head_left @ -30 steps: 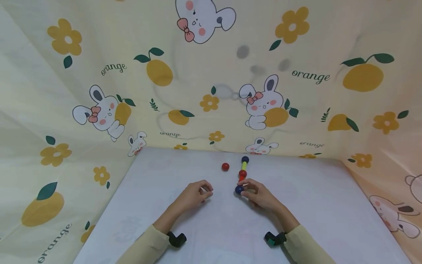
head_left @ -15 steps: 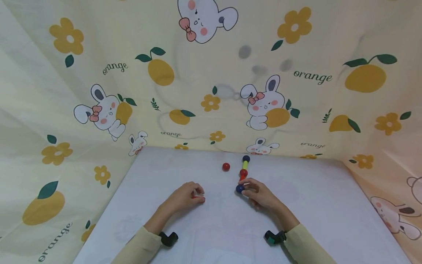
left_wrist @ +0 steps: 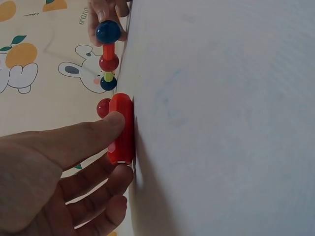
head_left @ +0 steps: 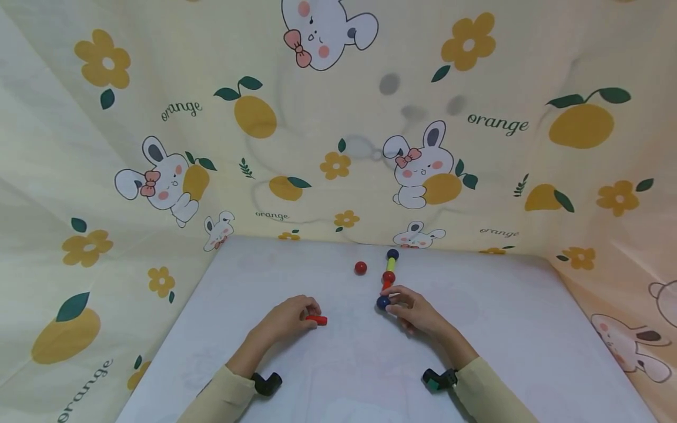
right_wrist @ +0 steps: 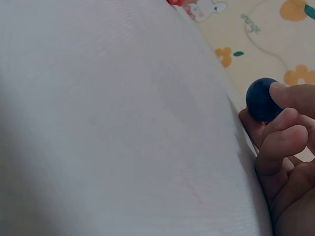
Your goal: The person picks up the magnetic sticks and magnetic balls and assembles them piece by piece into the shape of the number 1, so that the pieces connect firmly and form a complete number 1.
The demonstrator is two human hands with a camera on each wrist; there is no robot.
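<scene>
My left hand (head_left: pixel 290 317) pinches a short red rod (head_left: pixel 317 320) just over the white table, left of centre. The left wrist view shows its thumb lying on the side of that red rod (left_wrist: pixel 123 132). My right hand (head_left: pixel 418 310) holds the near dark blue ball (head_left: pixel 383 302) between thumb and fingers. That blue ball (right_wrist: pixel 262 100) also shows in the right wrist view. Away from it runs a joined chain: an orange-red rod (head_left: pixel 387 285), a red ball (head_left: pixel 388 277), a yellow rod (head_left: pixel 391 265) and a far dark blue ball (head_left: pixel 392 254).
A loose red ball (head_left: pixel 361 268) lies left of the chain on the white table (head_left: pixel 349 376). Behind the table and along its sides hangs a cream cloth (head_left: pixel 317 194) printed with rabbits and oranges. Each wrist carries a black camera mount.
My left hand has moved left and a little nearer. A red rod that was out of sight in it now shows at its fingertips. The right hand and the chain stay in place.
</scene>
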